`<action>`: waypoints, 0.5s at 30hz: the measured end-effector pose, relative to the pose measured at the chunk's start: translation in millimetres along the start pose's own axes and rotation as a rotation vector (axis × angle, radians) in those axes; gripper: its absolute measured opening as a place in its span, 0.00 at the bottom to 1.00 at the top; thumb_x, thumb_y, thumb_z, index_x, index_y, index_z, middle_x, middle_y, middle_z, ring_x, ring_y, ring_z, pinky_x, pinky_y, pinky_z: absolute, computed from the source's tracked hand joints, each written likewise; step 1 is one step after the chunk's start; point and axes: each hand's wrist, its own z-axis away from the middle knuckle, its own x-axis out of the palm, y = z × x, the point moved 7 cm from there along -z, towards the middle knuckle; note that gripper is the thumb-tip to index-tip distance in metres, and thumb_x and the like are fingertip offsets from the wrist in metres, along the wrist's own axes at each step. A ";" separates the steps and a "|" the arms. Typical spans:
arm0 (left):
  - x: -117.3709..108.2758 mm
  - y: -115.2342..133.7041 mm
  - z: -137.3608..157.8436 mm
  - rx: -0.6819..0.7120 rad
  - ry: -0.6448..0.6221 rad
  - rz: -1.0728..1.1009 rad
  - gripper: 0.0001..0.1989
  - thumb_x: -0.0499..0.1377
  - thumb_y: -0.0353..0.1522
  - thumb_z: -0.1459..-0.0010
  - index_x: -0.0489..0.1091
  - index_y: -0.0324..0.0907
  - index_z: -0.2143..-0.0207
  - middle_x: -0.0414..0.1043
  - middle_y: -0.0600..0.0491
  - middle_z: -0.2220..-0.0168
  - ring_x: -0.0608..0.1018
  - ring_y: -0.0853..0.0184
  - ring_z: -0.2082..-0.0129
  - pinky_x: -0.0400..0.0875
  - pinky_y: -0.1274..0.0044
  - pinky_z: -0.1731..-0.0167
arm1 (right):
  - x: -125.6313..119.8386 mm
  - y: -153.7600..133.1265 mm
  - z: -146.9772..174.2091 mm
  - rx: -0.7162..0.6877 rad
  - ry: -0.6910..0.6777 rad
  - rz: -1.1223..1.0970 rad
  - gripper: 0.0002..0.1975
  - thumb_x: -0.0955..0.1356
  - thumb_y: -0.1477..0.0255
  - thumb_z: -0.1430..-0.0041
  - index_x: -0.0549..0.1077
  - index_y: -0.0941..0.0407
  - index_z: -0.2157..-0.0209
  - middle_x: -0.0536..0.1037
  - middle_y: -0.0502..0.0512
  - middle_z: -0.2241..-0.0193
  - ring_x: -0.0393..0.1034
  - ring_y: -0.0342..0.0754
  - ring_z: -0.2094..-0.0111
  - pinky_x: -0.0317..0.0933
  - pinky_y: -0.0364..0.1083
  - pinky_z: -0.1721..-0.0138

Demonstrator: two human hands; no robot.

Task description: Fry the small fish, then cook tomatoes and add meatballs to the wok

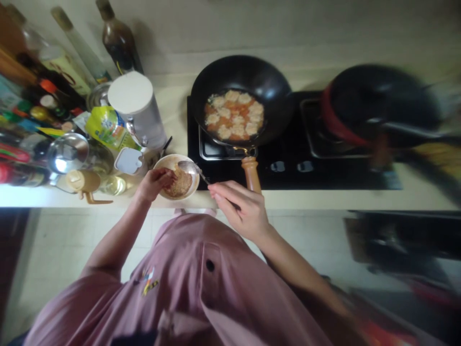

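A white bowl (196,188) of minced, pinkish-brown mixture (180,185) stands at the counter's front edge. My left hand (158,182) reaches over the bowl's left side with its fingers curled together; what lies inside them is hidden. Between the thumb and fingers of my right hand (243,204) is the handle of a metal spoon (189,167), whose head is over the mixture. Behind the hands sits a black wok (277,96) on the hob, with its wooden handle (251,174) pointing toward me. Several pale lumps (237,117) lie in orange liquid inside it.
A red pan (331,115) with a dark inside rests on the right burner of the black hob (230,180). On the left are a white lidded jug (139,105), a yellow-green packet (108,127), a dark bottle (120,41) and several seasoning containers.
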 end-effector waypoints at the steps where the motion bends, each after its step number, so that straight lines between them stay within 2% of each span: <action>1: 1.3 0.7 0.0 -0.005 -0.007 0.004 0.25 0.72 0.50 0.58 0.73 0.36 0.73 0.68 0.55 0.81 0.68 0.74 0.81 0.61 0.80 0.80 | -1.3 0.2 1.1 -0.007 0.006 -0.004 0.15 0.65 0.81 0.35 0.75 0.55 0.49 0.80 0.56 0.62 0.77 0.44 0.62 0.72 0.42 0.60; 4: 6.0 4.7 -0.3 -0.005 -0.054 0.081 0.21 0.74 0.44 0.59 0.73 0.37 0.73 0.67 0.57 0.80 0.66 0.76 0.81 0.60 0.81 0.80 | -7.1 -0.2 3.1 -0.029 0.033 -0.015 0.16 0.66 0.82 0.36 0.75 0.55 0.49 0.80 0.56 0.62 0.77 0.44 0.63 0.72 0.41 0.60; 8: 6.8 8.4 -0.7 0.002 -0.068 0.205 0.22 0.77 0.31 0.69 0.71 0.37 0.72 0.69 0.56 0.76 0.70 0.75 0.77 0.62 0.82 0.77 | -14.5 -0.1 5.1 -0.030 0.059 -0.017 0.15 0.65 0.81 0.35 0.75 0.55 0.49 0.80 0.56 0.63 0.77 0.44 0.63 0.72 0.42 0.60; 12: 7.1 -0.3 -1.1 -0.092 -0.067 0.198 0.21 0.76 0.37 0.62 0.69 0.38 0.72 0.65 0.58 0.80 0.68 0.76 0.82 0.57 0.84 0.83 | -19.6 0.6 7.5 -0.026 0.069 -0.010 0.15 0.64 0.79 0.34 0.76 0.55 0.50 0.80 0.55 0.64 0.77 0.44 0.64 0.73 0.42 0.61; 15: 2.7 -0.7 -2.1 -0.056 -0.010 0.075 0.19 0.75 0.37 0.60 0.71 0.38 0.72 0.65 0.59 0.82 0.67 0.76 0.83 0.58 0.84 0.84 | -24.5 0.6 8.8 -0.039 0.070 0.005 0.15 0.64 0.79 0.34 0.76 0.54 0.50 0.80 0.55 0.63 0.77 0.44 0.64 0.73 0.43 0.61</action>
